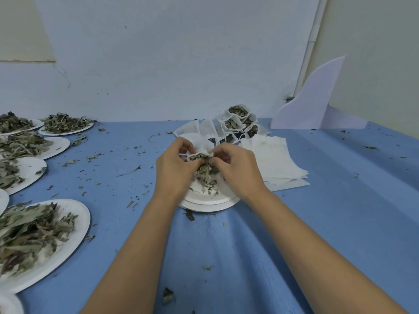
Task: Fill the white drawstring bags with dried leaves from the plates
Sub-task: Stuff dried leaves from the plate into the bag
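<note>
left: leaf plates (76, 219) block | right: flat bag stack (276, 159) | behind: filled bags (238, 118) | far-right blue cloth (353, 200): passable

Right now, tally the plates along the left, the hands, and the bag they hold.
Leaf-heaped plates: 5
Plates cut by the frame edge: 2
Hands, left hand and right hand: 2
Drawstring bag: 1
Total: 10
</note>
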The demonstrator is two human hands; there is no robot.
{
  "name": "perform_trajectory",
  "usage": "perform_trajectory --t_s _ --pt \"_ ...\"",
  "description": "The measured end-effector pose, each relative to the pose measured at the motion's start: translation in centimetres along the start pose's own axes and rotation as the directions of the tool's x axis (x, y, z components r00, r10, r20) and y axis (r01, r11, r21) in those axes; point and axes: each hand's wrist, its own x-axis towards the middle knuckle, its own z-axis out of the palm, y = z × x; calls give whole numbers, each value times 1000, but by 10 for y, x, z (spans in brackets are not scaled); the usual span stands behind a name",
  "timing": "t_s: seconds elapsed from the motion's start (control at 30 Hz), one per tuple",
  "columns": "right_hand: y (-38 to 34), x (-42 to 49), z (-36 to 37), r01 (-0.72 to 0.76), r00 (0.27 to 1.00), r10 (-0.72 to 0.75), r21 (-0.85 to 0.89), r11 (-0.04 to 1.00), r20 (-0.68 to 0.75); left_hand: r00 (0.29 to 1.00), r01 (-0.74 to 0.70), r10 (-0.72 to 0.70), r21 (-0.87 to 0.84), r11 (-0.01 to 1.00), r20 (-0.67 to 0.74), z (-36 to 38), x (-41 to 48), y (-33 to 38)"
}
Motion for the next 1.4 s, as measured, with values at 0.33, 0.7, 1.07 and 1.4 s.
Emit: perform_trajectory --t_s 0.33,0.7,1.07,1.4 --pt "-9 -10 9 65 988 -72 50 997 140 983 -18 45 153 988 -175 9 -5 -2" --pt "0 -2 6 -104 987 109 42 994 -122 979 98 -78 -102 990 189 2 3 13" --pt "-10 -2 2 -116 989 132 212 970 -64 990 56 -46 -73 996 135 -4 3 10" --pt "-23 -9 8 -12 999 8 73 997 51 992 67 -59 69 995 -112 -1 0 6"
